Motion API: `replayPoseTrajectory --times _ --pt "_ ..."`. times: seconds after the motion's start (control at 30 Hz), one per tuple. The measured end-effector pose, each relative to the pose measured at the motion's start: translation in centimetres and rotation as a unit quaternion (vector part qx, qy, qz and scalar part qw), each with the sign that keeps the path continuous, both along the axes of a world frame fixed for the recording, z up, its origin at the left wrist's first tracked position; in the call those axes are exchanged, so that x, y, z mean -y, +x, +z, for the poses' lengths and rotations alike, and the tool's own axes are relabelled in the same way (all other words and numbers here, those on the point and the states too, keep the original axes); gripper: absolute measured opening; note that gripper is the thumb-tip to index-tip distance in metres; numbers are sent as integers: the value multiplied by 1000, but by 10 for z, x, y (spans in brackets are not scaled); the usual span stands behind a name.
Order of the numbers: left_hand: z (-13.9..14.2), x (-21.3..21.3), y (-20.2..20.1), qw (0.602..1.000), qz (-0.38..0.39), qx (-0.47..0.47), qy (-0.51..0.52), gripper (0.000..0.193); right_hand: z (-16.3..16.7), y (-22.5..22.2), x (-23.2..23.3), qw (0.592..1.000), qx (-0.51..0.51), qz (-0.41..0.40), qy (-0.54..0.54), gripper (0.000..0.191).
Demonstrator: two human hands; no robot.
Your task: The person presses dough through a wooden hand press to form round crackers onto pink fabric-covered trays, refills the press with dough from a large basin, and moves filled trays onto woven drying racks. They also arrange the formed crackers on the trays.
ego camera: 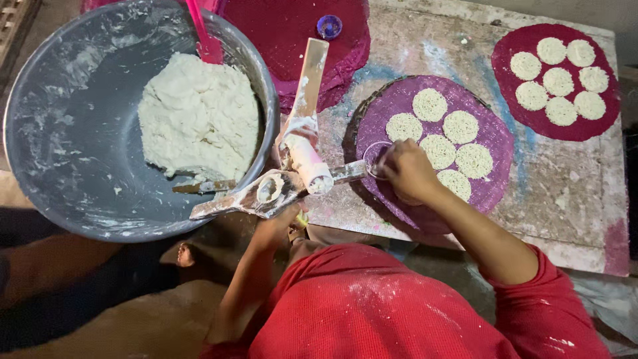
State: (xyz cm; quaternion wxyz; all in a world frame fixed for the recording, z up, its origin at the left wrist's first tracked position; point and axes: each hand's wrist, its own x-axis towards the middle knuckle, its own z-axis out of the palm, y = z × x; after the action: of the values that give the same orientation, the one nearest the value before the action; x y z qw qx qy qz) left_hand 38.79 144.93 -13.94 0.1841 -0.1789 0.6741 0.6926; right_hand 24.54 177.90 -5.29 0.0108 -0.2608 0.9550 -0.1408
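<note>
My left hand (pixel 278 225) grips a dough-smeared hand press (pixel 269 191) from below, beside the big bowl. The press is hinged open, with one arm (pixel 307 86) raised, a white plunger (pixel 312 165) showing, and dough in its round cup. My right hand (pixel 407 170) rests on the near left edge of a purple round mat (pixel 495 149), fingers curled on a small clear cup (pixel 375 157) next to the end of the press handle. Several flat white noodle discs (pixel 458 126) lie on the mat.
A large grey bowl (pixel 60 133) at the left holds a lump of white dough (pixel 199 116) and a pink utensil (pixel 203 36). A dark red mat (pixel 601 119) with several discs lies far right. Magenta mats (pixel 279 30) carry a blue cap (pixel 329 26). A bare foot (pixel 183 254) is below the bowl.
</note>
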Motion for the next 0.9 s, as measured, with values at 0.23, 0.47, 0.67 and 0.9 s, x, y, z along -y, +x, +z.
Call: replayPoseTrajectory --times 0.23,0.47,0.67,0.9 --pt "1 5 0 986 47 -156 27 25 -8 -4 12 999 48 1 22 33" --pt "-17 22 -1 977 87 -195 3 27 0 -9 -4 1000 -17 -21 -12 26" --pt "-47 71 57 972 140 -176 -73 32 5 1 17 993 31 -19 -117 19" --pt "-15 151 94 911 254 -244 -216 36 103 0 64 946 23 30 -321 10"
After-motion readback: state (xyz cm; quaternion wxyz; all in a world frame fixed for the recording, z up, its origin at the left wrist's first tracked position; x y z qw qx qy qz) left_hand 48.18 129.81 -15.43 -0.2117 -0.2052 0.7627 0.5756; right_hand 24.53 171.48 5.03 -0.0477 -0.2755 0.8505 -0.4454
